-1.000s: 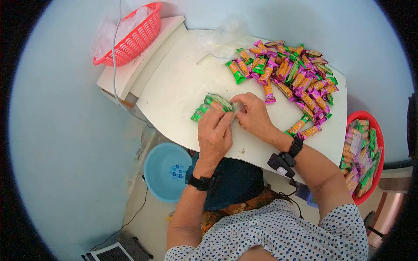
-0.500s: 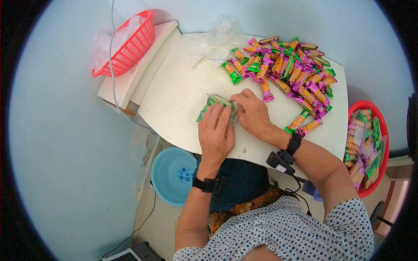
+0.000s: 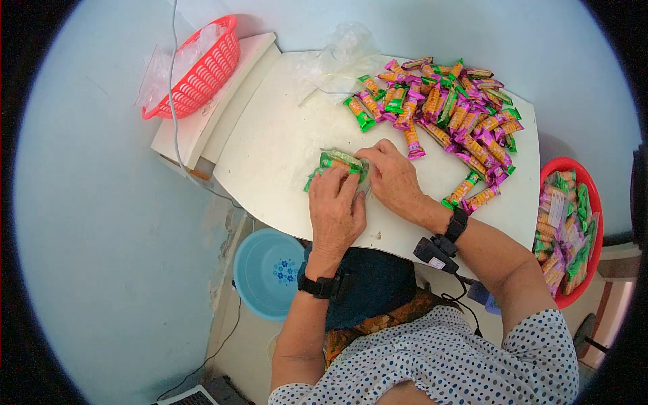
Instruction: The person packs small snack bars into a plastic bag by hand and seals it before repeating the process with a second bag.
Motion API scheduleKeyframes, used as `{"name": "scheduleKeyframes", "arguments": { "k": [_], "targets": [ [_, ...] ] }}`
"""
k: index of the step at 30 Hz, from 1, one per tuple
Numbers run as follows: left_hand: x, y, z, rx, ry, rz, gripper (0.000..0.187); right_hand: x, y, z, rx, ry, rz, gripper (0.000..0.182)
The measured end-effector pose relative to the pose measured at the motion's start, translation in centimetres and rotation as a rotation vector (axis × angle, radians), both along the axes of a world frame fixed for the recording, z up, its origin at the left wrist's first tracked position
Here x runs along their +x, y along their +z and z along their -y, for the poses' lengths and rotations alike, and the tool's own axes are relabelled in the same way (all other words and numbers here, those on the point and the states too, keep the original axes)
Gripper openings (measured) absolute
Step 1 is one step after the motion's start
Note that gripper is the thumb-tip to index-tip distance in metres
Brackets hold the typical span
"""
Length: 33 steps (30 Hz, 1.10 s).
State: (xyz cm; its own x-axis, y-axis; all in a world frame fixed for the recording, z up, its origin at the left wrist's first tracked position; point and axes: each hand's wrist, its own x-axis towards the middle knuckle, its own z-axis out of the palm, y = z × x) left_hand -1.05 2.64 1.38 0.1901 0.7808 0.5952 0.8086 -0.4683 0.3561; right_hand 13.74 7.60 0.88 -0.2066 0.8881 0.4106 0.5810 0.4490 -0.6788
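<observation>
While both hands, left hand [image 3: 335,212] and right hand [image 3: 393,177], pinch the clear snack packet [image 3: 337,164] with closed fingers, pressing it flat on the surface [image 3: 277,142] should keep it tidy.

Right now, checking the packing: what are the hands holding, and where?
Both hands, left hand and right hand, press a clear bag of green-wrapped snacks at its near end.

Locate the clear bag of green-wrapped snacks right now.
In the head view, the bag of snacks lies on the white table, under the left hand and right hand, left of the loose snack pile.
</observation>
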Motion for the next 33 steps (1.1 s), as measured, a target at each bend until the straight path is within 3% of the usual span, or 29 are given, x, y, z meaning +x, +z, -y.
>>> {"name": "scheduleKeyframes", "arguments": {
  "k": [13,22,33],
  "targets": [
    [0.2,0.2,0.2,0.033,0.053,0.008,0.044,-0.1,0.8,0.6,0.04,0.1,0.387,0.043],
    [-0.6,-0.9,0.3,0.028,0.05,-0.067,0.037,0.4,-0.4,-0.1,0.146,0.129,0.19,0.035],
    [-0.6,-0.8,0.4,0.059,0.033,-0.03,0.035,0.2,0.1,-0.2,0.089,0.12,0.135,0.019]
  ]
}}
